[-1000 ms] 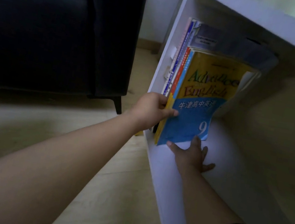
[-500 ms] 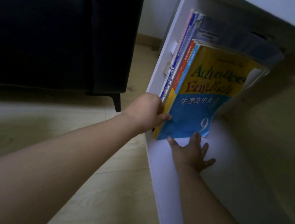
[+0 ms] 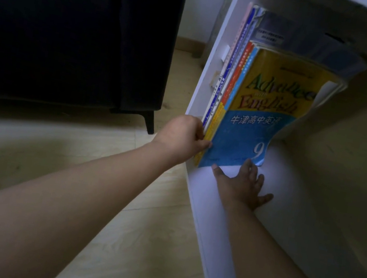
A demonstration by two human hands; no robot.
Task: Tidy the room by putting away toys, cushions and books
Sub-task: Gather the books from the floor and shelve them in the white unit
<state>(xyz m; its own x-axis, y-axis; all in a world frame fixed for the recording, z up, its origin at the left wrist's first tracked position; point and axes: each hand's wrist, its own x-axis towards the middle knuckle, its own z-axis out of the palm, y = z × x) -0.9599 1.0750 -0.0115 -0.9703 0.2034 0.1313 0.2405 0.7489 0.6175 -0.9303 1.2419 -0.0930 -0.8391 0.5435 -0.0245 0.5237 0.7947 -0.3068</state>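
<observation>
Several books [image 3: 254, 116] lean against the left wall of a white shelf [image 3: 213, 216]. The left hand [image 3: 185, 136] pinches their front edges; the right hand [image 3: 242, 187] lies flat, fingers spread (tips touching 1 cover). Pushing them upright together should stop the slump.

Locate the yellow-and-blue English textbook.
Head view, right of centre: the textbook leans at the right end of the book row against the white shelf's left wall, left hand gripping its spine, right hand flat just below it.
</observation>
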